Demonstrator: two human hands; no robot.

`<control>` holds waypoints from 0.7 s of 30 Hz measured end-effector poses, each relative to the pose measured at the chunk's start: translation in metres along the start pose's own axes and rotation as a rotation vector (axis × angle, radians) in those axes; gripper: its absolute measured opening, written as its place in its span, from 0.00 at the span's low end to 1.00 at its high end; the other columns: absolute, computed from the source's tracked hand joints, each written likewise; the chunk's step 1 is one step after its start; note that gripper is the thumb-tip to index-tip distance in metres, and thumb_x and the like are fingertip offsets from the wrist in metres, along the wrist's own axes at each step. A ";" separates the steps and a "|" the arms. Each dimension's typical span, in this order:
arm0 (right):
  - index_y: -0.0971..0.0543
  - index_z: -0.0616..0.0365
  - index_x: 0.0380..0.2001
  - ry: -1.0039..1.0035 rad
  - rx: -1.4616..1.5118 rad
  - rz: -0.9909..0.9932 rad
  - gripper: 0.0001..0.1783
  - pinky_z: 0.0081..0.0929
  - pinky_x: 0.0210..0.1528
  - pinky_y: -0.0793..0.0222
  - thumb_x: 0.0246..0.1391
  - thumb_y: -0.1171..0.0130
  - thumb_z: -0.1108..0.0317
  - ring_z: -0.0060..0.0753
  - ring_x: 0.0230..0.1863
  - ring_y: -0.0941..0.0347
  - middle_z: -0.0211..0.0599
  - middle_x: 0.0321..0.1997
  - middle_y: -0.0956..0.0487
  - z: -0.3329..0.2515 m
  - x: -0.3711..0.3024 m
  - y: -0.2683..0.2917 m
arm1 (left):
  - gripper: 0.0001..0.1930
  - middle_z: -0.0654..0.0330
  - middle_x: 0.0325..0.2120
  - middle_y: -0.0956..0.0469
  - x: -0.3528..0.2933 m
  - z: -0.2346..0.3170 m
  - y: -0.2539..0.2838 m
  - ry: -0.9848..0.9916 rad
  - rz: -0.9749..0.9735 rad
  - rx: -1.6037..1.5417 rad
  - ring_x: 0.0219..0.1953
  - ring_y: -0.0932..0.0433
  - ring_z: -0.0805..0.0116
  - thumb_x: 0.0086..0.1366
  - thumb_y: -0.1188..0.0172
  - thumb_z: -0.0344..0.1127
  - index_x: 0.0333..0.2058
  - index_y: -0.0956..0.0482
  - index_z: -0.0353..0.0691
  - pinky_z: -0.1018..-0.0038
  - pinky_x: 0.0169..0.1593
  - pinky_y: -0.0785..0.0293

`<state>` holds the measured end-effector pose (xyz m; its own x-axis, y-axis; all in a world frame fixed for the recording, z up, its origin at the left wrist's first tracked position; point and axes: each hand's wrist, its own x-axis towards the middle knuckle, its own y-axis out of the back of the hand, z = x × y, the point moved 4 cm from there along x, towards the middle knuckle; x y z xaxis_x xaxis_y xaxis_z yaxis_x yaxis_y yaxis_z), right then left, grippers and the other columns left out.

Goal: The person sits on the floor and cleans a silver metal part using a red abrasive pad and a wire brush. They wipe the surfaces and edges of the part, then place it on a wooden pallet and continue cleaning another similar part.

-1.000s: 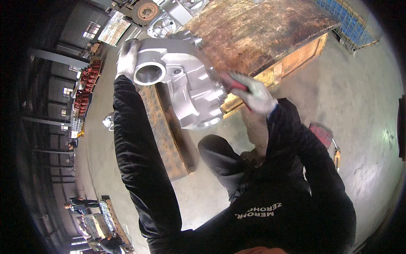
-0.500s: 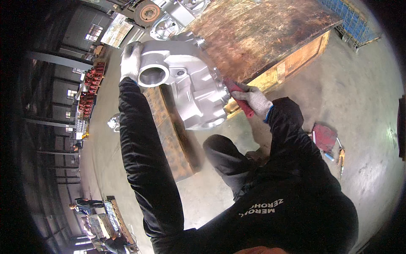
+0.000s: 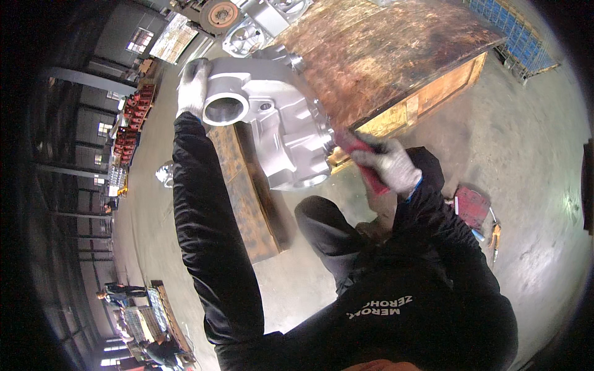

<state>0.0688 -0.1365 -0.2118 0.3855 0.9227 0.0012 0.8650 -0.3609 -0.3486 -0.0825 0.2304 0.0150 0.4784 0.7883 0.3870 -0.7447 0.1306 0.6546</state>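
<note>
A large silver-grey metal casting [image 3: 275, 136] with a round bore on its left side stands at the edge of the wooden crate. My left hand [image 3: 193, 89], in a pale work glove, grips the casting's far left edge beside the bore. To the right of the casting, my gloved right hand [image 3: 399, 168] is closed round a red cloth [image 3: 370, 170]. Motion blurs the cloth's far end, close to the machined flange, and I cannot tell whether they touch. My right fingertips are partly blurred.
The brown wooden crate [image 3: 383, 55] fills the far side, with more castings [image 3: 247, 37] and a wheel [image 3: 219, 15] beyond. A blue wire cage [image 3: 523, 37] stands far right. On the floor at right lie a red sheet [image 3: 472, 207] and pliers [image 3: 495, 236]. People [image 3: 120, 290] stand far left.
My right hand has drawn back from the casting's flange, toward the right and nearer me, with the red cloth in it. My left hand keeps its hold on the casting.
</note>
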 end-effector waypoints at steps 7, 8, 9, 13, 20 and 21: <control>0.25 0.53 0.66 0.318 -0.482 -0.090 0.30 0.29 0.60 0.26 0.60 0.34 0.66 0.31 0.58 0.21 0.44 0.63 0.19 -0.020 0.060 -0.011 | 0.16 0.57 0.45 0.18 -0.001 0.012 -0.008 0.025 -0.022 -0.096 0.47 0.22 0.67 0.70 0.40 0.45 0.50 0.18 0.41 0.70 0.53 0.26; 0.25 0.51 0.67 0.389 -0.475 -0.061 0.30 0.29 0.61 0.26 0.60 0.35 0.67 0.34 0.60 0.21 0.44 0.65 0.21 -0.018 0.052 -0.019 | 0.16 0.57 0.45 0.18 -0.003 0.009 -0.005 0.022 -0.015 -0.080 0.47 0.22 0.67 0.70 0.40 0.45 0.50 0.18 0.41 0.70 0.53 0.26; 0.26 0.51 0.67 0.323 -0.425 -0.076 0.31 0.31 0.66 0.29 0.59 0.36 0.72 0.38 0.63 0.23 0.47 0.67 0.23 -0.017 0.042 -0.021 | 0.16 0.57 0.45 0.18 -0.005 0.006 -0.002 0.020 -0.009 -0.065 0.46 0.22 0.67 0.70 0.40 0.45 0.50 0.18 0.41 0.70 0.53 0.26; 0.28 0.58 0.68 0.315 -0.507 -0.184 0.31 0.33 0.70 0.34 0.61 0.38 0.76 0.36 0.68 0.28 0.49 0.68 0.25 -0.016 0.016 -0.001 | 0.19 0.57 0.46 0.18 -0.006 0.013 0.002 0.005 -0.027 -0.108 0.47 0.21 0.65 0.70 0.40 0.47 0.52 0.19 0.41 0.69 0.53 0.26; 0.29 0.49 0.69 0.481 -0.733 0.135 0.36 0.34 0.67 0.32 0.60 0.33 0.53 0.46 0.67 0.26 0.48 0.66 0.23 -0.052 0.236 0.036 | 0.19 0.61 0.48 0.18 -0.008 0.015 0.000 -0.005 -0.054 -0.075 0.51 0.23 0.71 0.73 0.41 0.46 0.53 0.20 0.40 0.74 0.58 0.30; 0.29 0.45 0.70 0.323 -0.815 0.095 0.36 0.35 0.64 0.30 0.59 0.33 0.52 0.49 0.64 0.24 0.48 0.64 0.22 -0.057 0.270 0.027 | 0.18 0.61 0.47 0.18 -0.010 0.010 0.001 -0.002 -0.041 -0.066 0.50 0.23 0.71 0.73 0.41 0.46 0.53 0.20 0.40 0.74 0.58 0.30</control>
<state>0.2142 0.0948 -0.1670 0.4329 0.8449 0.3141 0.7370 -0.5324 0.4164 -0.0835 0.2166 0.0179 0.5101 0.7805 0.3615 -0.7533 0.2025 0.6257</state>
